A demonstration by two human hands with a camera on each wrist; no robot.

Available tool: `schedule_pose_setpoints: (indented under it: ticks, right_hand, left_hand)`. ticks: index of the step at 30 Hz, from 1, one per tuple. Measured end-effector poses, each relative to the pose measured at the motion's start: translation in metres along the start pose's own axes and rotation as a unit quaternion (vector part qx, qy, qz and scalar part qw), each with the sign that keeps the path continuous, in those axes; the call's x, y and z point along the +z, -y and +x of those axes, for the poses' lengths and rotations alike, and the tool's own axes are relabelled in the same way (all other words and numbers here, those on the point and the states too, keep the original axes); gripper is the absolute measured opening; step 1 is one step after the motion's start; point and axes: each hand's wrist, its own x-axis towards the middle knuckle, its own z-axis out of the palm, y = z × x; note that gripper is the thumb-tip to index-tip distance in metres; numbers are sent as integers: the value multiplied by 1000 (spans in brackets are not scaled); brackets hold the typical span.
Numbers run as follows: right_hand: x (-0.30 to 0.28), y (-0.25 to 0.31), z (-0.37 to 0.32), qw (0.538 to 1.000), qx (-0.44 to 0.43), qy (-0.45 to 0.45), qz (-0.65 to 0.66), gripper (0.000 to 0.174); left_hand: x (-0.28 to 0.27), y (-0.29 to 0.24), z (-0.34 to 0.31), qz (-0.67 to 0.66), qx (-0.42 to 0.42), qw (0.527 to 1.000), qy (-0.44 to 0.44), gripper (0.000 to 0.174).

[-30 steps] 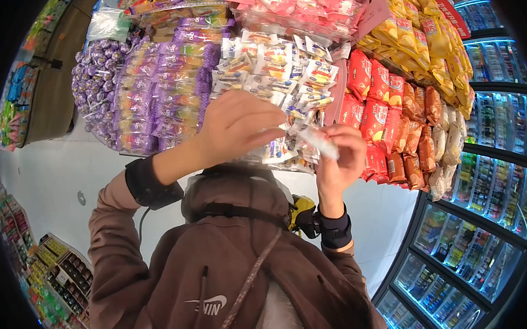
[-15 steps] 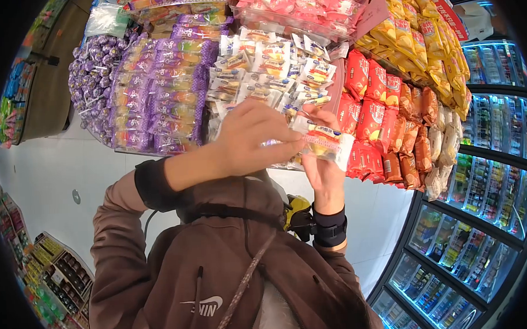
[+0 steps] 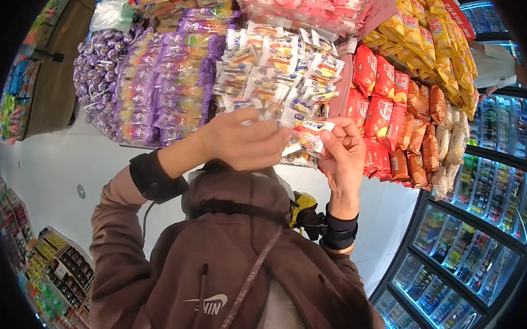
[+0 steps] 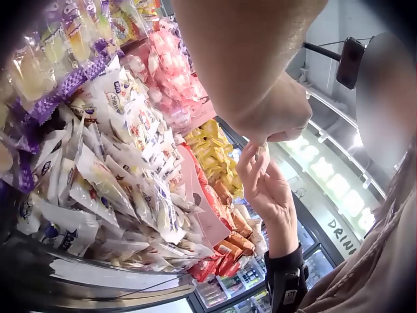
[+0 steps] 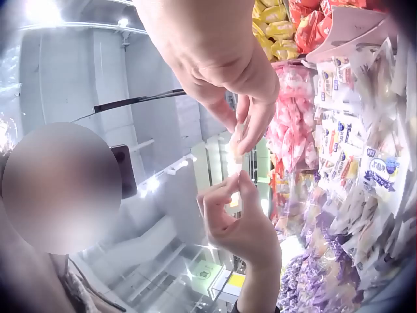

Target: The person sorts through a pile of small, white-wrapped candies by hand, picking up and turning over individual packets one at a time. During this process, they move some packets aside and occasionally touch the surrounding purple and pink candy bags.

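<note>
Between the two hands is a small white-wrapped snack packet (image 3: 308,134) with yellow and red print, held above a pile of similar packets (image 3: 279,55). The left hand (image 3: 242,143) comes from the left with curled fingers and pinches the packet's left end. At its right end, the right hand (image 3: 342,155) pinches it between thumb and fingers. In the right wrist view the right hand (image 5: 225,72) is above and the left hand (image 5: 244,228) below, with the pale packet (image 5: 236,153) between their fingertips. The left wrist view hides most of the packet behind the left hand (image 4: 260,98).
Purple jelly packs (image 3: 180,86) and wrapped lollipops (image 3: 98,83) lie to the left. Red packs (image 3: 379,115), brown packs (image 3: 415,134) and yellow bags (image 3: 440,45) are to the right. Lit drink coolers (image 3: 497,189) line the right side, near a person in white (image 3: 494,66).
The right hand's fingers have shifted round the packet's right end, and less of the packet shows. The view has shifted slightly, and the person in white shows more at the right.
</note>
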Motion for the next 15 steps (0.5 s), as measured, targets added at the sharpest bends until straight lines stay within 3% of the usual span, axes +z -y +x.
schedule_pose_setpoints:
  ticks: [5,15]
  right_hand:
    - [4,0,0,998,-19,-15,-56,18]
    - [5,0,4,998,-4,-25,-50,18]
  left_hand:
    - [0,-2,-4,-14,-9,1000,7,8]
    - [0,-1,-7,-30,-16,999,27,9]
